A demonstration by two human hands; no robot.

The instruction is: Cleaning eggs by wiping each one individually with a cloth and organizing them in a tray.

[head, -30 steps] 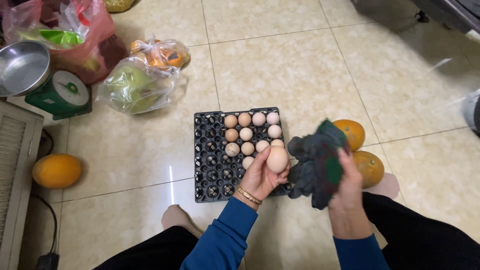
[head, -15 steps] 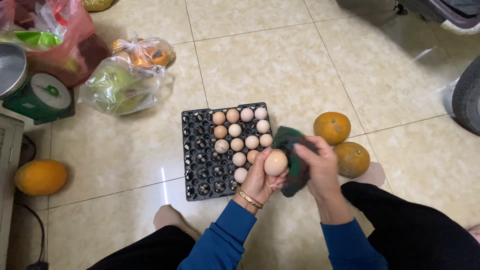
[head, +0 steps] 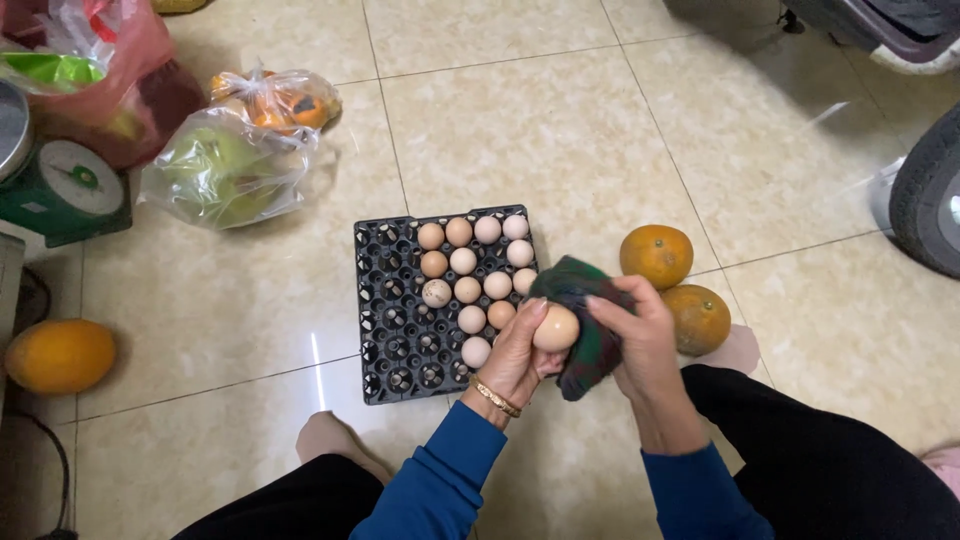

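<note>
One egg (head: 556, 328) is held in the left hand (head: 520, 355), just beside the right edge of the black egg tray (head: 395, 340) and above the tiled floor (head: 560, 130). The fingers of this hand wrap around the egg from the left and from below. The right hand (head: 640, 335) grips a dark green cloth (head: 585, 345) and presses it against the right side of the egg. I judge the egg to be light, stiff but very fragile, with a smooth shell that can slip; it is best taken around its wide middle with several fingertips and only soft pressure. The cloth is soft and folds easily.

About a dozen more eggs (head: 472, 262) sit in the right part of the tray. Two oranges (head: 656, 256) lie on the floor to the right of the cloth, and one more orange (head: 60, 355) is far to the left. Plastic bags of fruit (head: 225, 165) and a green scale (head: 65, 190) stand at the upper left.

Compared with one second ago, the cloth is no longer lifted and open beside the egg; it is now bunched against it, and both hands are closer together.
</note>
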